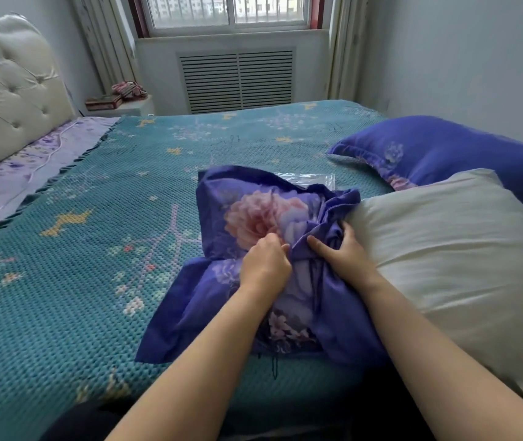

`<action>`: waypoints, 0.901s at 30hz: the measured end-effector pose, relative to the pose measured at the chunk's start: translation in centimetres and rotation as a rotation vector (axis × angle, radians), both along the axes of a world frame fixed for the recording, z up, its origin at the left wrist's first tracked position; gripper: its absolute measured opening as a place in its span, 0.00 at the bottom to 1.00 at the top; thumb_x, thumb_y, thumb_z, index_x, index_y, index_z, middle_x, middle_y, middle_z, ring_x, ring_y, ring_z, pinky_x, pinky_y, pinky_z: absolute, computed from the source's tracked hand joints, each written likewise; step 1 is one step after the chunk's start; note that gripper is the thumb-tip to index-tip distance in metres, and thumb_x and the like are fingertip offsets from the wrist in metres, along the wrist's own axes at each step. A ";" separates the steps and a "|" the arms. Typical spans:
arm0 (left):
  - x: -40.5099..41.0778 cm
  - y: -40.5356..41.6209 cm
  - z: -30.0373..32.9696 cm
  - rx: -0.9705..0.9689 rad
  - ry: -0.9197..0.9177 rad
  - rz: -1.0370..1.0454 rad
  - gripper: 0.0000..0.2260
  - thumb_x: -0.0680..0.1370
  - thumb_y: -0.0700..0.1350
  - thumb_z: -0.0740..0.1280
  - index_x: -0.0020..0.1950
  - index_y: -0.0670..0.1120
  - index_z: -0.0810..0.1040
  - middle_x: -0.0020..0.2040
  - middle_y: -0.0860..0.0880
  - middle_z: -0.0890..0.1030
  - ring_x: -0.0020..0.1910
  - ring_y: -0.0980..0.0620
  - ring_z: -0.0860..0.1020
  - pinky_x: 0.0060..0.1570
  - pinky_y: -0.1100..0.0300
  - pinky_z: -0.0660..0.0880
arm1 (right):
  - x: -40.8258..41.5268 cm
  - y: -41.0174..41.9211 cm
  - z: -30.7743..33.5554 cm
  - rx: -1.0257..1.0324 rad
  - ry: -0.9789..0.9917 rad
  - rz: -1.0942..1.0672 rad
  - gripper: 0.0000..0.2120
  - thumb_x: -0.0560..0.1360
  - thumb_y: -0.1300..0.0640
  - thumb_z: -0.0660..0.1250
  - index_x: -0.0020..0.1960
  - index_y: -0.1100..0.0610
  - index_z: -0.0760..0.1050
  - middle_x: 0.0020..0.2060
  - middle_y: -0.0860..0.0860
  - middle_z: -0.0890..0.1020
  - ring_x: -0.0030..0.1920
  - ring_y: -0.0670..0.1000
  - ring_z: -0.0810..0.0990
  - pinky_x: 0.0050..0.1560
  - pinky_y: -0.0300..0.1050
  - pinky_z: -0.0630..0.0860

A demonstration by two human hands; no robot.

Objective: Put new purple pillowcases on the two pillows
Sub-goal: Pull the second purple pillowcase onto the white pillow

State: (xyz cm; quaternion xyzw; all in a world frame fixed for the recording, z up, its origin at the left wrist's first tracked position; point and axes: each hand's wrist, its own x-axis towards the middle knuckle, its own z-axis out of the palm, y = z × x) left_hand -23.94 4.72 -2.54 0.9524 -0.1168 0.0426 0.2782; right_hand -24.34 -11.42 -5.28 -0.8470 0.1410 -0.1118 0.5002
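Our left hand pinches a fold of the soft purple pillowcase with big pink flowers. Our right hand grips the bunched cloth next to it, with the thumb pointing toward nine o'clock. The two hands are close together, near the middle of the pillowcase.

The pillowcase lies crumpled on the teal bumpy bed cover. At three o'clock from our hands sits the plain white bare pillow, touching the bunched cloth. Past it, at about one o'clock, lies a second pillow already in its purple flowered cover. A clear plastic bag peeks out at twelve o'clock, behind the pillowcase.

We think one pillow is done and we are on the second. We seem to be hunting for the opening of the pillowcase. Next we need to spread that opening wide and pull it over the near end of the white pillow.
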 end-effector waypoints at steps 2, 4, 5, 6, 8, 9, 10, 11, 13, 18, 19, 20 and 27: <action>0.2 1.0 -0.8 0.018 -0.044 0.049 0.12 0.81 0.47 0.56 0.55 0.40 0.70 0.58 0.39 0.75 0.57 0.38 0.74 0.51 0.49 0.69 | -0.1 0.3 0.2 -0.129 -0.061 -0.017 0.43 0.68 0.46 0.74 0.74 0.59 0.57 0.70 0.56 0.69 0.69 0.54 0.69 0.67 0.42 0.63; 0.0 1.9 -2.0 0.081 -0.076 0.080 0.13 0.81 0.50 0.55 0.57 0.40 0.68 0.58 0.40 0.74 0.58 0.38 0.74 0.50 0.49 0.69 | -0.1 0.7 0.1 -0.252 -0.076 -0.030 0.44 0.68 0.45 0.74 0.75 0.59 0.55 0.70 0.58 0.68 0.69 0.56 0.67 0.70 0.48 0.63; -0.2 2.5 -2.6 0.127 -0.073 0.105 0.16 0.81 0.52 0.55 0.58 0.40 0.67 0.59 0.40 0.73 0.58 0.38 0.74 0.50 0.49 0.70 | -0.1 1.0 0.2 -0.282 -0.080 -0.038 0.44 0.68 0.44 0.73 0.75 0.59 0.55 0.70 0.58 0.67 0.69 0.57 0.67 0.70 0.50 0.63; -0.5 3.1 -3.1 0.172 -0.046 0.136 0.19 0.81 0.54 0.55 0.59 0.39 0.66 0.59 0.39 0.73 0.58 0.37 0.74 0.50 0.48 0.71 | -0.2 1.1 0.4 -0.298 -0.086 -0.049 0.44 0.69 0.44 0.72 0.75 0.59 0.54 0.70 0.59 0.67 0.69 0.58 0.67 0.69 0.50 0.63; -0.8 4.5 -3.7 0.275 0.020 0.181 0.20 0.80 0.56 0.55 0.59 0.39 0.67 0.60 0.39 0.75 0.58 0.38 0.76 0.49 0.49 0.72 | -0.7 1.5 0.6 -0.326 -0.098 -0.069 0.43 0.70 0.43 0.71 0.75 0.58 0.53 0.70 0.59 0.67 0.69 0.58 0.66 0.69 0.50 0.63; -0.9 4.9 -3.7 0.310 0.022 0.183 0.17 0.81 0.53 0.56 0.58 0.40 0.68 0.59 0.40 0.76 0.57 0.38 0.76 0.49 0.50 0.72 | -1.0 1.6 0.7 -0.328 -0.103 -0.074 0.42 0.71 0.43 0.70 0.75 0.58 0.52 0.70 0.59 0.67 0.69 0.59 0.66 0.69 0.50 0.63; -1.0 5.2 -3.7 0.296 0.002 0.173 0.13 0.81 0.51 0.57 0.54 0.42 0.70 0.57 0.41 0.78 0.56 0.39 0.77 0.46 0.51 0.71 | -1.2 1.8 0.5 -0.317 -0.106 -0.075 0.42 0.72 0.43 0.69 0.75 0.57 0.52 0.70 0.59 0.67 0.69 0.59 0.66 0.68 0.50 0.63; -1.2 5.2 -3.4 0.202 -0.036 0.145 0.09 0.80 0.49 0.58 0.48 0.44 0.71 0.52 0.42 0.80 0.53 0.39 0.78 0.43 0.52 0.69 | -1.5 2.0 0.4 -0.309 -0.100 -0.067 0.41 0.72 0.43 0.68 0.76 0.57 0.51 0.71 0.58 0.67 0.69 0.59 0.67 0.67 0.49 0.64; -2.0 4.4 -2.4 -0.142 -0.052 0.051 0.13 0.79 0.49 0.61 0.36 0.47 0.66 0.35 0.48 0.76 0.42 0.41 0.76 0.37 0.55 0.64 | -1.8 2.3 0.1 -0.302 -0.050 -0.041 0.40 0.73 0.43 0.67 0.76 0.56 0.51 0.70 0.58 0.68 0.68 0.59 0.69 0.65 0.48 0.65; -2.9 2.8 -2.6 -0.156 -0.063 -0.064 0.12 0.80 0.47 0.60 0.37 0.47 0.64 0.39 0.46 0.78 0.41 0.43 0.74 0.37 0.56 0.61 | -2.6 1.9 0.5 -0.263 0.006 -0.015 0.44 0.72 0.38 0.65 0.77 0.56 0.48 0.71 0.58 0.67 0.68 0.59 0.70 0.65 0.48 0.65; -2.3 3.4 -3.5 -0.089 -0.051 -0.039 0.10 0.80 0.47 0.59 0.39 0.47 0.65 0.44 0.42 0.80 0.46 0.40 0.75 0.38 0.55 0.62 | -3.3 2.3 0.6 -0.387 0.004 -0.014 0.50 0.69 0.32 0.64 0.77 0.56 0.45 0.73 0.58 0.64 0.69 0.59 0.68 0.67 0.50 0.63; -1.7 4.2 -4.4 -0.082 -0.019 -0.022 0.10 0.80 0.46 0.59 0.39 0.47 0.66 0.46 0.41 0.80 0.48 0.39 0.76 0.39 0.54 0.63 | -4.0 2.9 0.5 -0.547 0.017 -0.010 0.55 0.65 0.26 0.61 0.77 0.56 0.41 0.75 0.58 0.60 0.70 0.60 0.66 0.69 0.53 0.60; 0.3 10.7 -7.3 -0.490 -0.242 0.404 0.10 0.75 0.40 0.67 0.56 0.41 0.78 0.53 0.39 0.78 0.52 0.40 0.77 0.56 0.51 0.71 | -7.2 4.9 -2.3 -0.747 -0.067 -0.114 0.57 0.65 0.41 0.74 0.77 0.62 0.42 0.73 0.62 0.63 0.68 0.61 0.68 0.68 0.55 0.61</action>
